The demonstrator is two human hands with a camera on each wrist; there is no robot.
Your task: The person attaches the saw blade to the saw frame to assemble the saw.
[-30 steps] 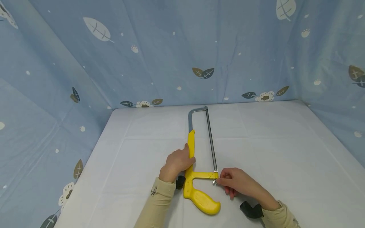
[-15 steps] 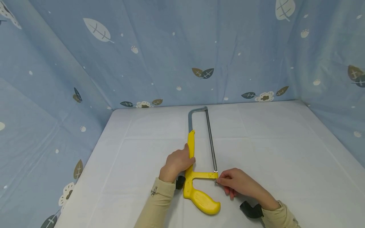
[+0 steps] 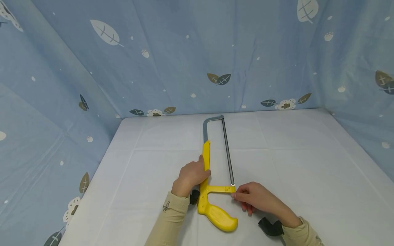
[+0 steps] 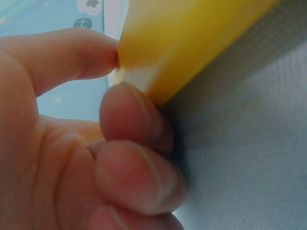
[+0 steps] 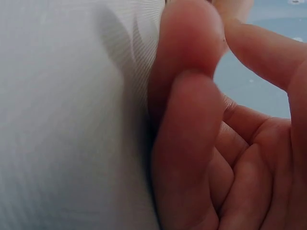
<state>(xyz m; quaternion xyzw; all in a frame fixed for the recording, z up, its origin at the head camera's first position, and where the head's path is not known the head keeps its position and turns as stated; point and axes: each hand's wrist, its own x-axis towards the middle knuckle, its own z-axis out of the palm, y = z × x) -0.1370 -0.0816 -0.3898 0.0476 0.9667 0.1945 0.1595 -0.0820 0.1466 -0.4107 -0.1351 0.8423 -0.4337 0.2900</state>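
Hacksaw [image 3: 220,189] hadn't budged; wing nut dropped from sight behind my pinching right hand [image 3: 253,195], so probably mid-twist. Left hand [image 3: 191,175] gripped yellow frame [image 3: 206,150].

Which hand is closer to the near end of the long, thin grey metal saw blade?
Right. The right hand is just right of the blade's near end, at the short yellow crosspiece. The left hand is farther left, gripping the yellow frame.
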